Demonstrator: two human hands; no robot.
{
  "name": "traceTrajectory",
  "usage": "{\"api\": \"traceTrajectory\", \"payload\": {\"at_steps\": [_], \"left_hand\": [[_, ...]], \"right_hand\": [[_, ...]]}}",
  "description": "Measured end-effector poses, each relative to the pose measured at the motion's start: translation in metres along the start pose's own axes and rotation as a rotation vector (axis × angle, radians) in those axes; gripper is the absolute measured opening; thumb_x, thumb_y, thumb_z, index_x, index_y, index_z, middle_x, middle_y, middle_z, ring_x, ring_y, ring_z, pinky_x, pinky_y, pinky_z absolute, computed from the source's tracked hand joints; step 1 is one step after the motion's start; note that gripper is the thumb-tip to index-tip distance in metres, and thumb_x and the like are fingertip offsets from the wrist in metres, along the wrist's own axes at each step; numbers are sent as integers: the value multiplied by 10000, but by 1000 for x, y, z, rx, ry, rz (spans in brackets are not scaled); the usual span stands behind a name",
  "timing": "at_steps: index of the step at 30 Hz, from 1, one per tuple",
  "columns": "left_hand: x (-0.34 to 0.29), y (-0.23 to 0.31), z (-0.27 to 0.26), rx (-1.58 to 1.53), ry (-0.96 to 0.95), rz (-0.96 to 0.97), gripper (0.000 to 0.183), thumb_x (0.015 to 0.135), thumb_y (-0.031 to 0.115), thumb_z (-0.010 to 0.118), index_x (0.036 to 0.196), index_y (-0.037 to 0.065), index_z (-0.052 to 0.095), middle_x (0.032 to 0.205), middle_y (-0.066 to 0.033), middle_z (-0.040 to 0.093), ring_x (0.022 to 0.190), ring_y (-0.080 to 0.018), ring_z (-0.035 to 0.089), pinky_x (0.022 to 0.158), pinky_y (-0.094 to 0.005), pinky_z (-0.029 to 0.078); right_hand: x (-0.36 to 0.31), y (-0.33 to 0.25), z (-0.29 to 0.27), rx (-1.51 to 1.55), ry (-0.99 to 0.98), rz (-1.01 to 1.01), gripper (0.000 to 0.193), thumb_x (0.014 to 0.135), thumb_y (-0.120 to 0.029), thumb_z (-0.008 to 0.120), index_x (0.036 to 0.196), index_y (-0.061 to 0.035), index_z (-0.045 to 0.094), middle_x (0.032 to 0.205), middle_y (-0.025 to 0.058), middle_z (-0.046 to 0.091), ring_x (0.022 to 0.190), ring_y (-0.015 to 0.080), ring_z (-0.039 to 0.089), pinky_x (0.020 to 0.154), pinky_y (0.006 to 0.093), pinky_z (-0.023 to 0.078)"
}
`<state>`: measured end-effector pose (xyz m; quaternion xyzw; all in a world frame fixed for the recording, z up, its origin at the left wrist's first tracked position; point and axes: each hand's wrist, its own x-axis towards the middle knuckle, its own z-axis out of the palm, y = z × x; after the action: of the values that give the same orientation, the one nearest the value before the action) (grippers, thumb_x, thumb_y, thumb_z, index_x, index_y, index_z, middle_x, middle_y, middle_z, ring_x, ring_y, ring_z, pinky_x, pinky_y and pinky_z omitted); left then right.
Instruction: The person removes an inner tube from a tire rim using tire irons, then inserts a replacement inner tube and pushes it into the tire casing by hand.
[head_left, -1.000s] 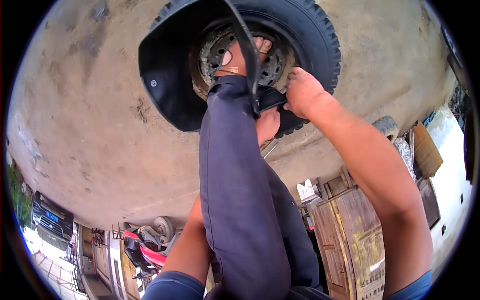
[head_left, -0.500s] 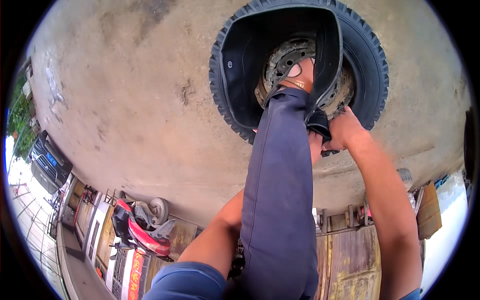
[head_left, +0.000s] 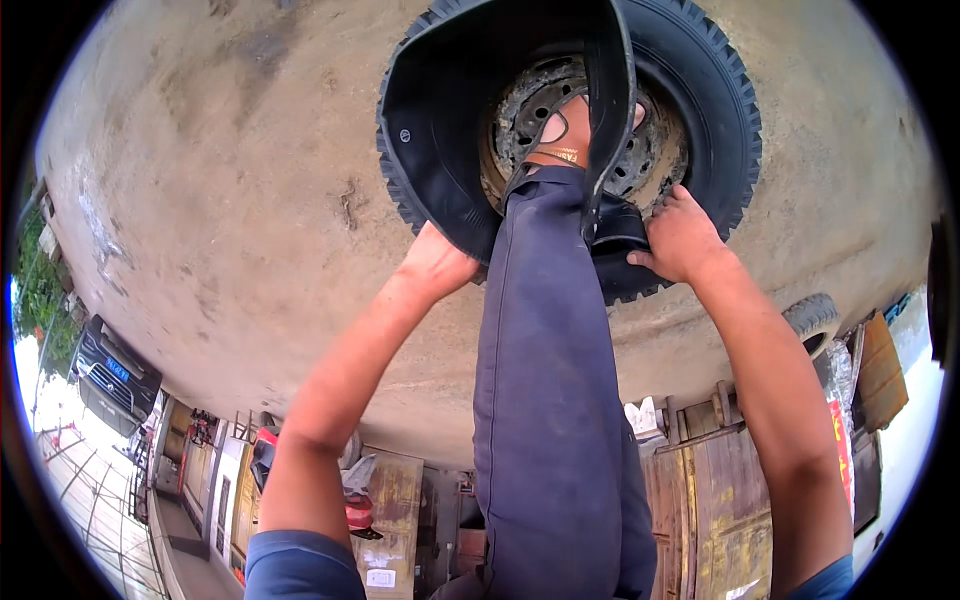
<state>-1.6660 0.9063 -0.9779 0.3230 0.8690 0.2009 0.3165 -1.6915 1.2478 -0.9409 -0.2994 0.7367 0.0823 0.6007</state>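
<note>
A large black tyre [head_left: 712,110] with knobbly tread lies flat on the ground, around a rusty, dirt-caked wheel rim [head_left: 648,165]. A wide black rubber flap [head_left: 435,165] stands up in a loop from the tyre, partly folded at its near right. My left hand [head_left: 443,258] grips the flap's lower left edge, its fingers hidden underneath. At the near right of the tyre, my right hand [head_left: 685,238] is closed on the folded part of the flap, thumb towards the fold. My foot in a brown sandal [head_left: 558,150] is on the rim inside the loop.
Bare brown ground [head_left: 250,220] surrounds the tyre. Another tyre [head_left: 812,320] lies at the right. Wooden panels [head_left: 715,510] and a partly hidden red motorbike [head_left: 360,512] are at the bottom. A dark vehicle [head_left: 112,375] stands at the far left.
My left hand has come out from beside my leg and moved left to the flap's left edge. The flap's loop leans further left. My right hand stays near the same spot.
</note>
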Motion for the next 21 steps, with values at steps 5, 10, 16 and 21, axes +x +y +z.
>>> {"api": "traceTrajectory", "payload": {"at_steps": [5, 10, 16, 21], "left_hand": [[12, -18, -26, 15, -161, 205, 289, 867, 125, 567, 1112, 41, 693, 1161, -168, 691, 1167, -342, 632, 1021, -478, 477], [2, -25, -28, 233, -105, 270, 302, 846, 107, 596, 1122, 27, 690, 1167, -134, 695, 1159, -319, 632, 997, -479, 484], [69, -17, -28, 189, -441, 258, 181, 903, 183, 598, 1008, 64, 687, 1063, -88, 694, 1141, -267, 622, 1015, -419, 462], [81, -19, -21, 361, -405, 407, 178, 882, 182, 606, 956, 75, 729, 1046, -78, 680, 1120, -251, 604, 977, -375, 465]], "right_hand": [[-8, 4, 6, 82, 90, 18, 627, 972, -604, 535, 939, -31, 789, 1010, 124, 745, 1093, 255, 652, 1114, 391, 331], [-4, 4, -6, 174, 67, 9, 682, 1006, -595, 474, 843, -8, 781, 943, 140, 749, 1035, 287, 656, 1108, 400, 342], [-4, 7, 5, 219, 103, 9, 704, 1042, -598, 390, 892, -52, 809, 935, 122, 763, 1048, 271, 681, 1133, 403, 322], [-14, 12, -1, 267, 83, -2, 725, 1019, -634, 409, 923, -38, 811, 978, 120, 765, 1087, 258, 665, 1138, 394, 312]]}}
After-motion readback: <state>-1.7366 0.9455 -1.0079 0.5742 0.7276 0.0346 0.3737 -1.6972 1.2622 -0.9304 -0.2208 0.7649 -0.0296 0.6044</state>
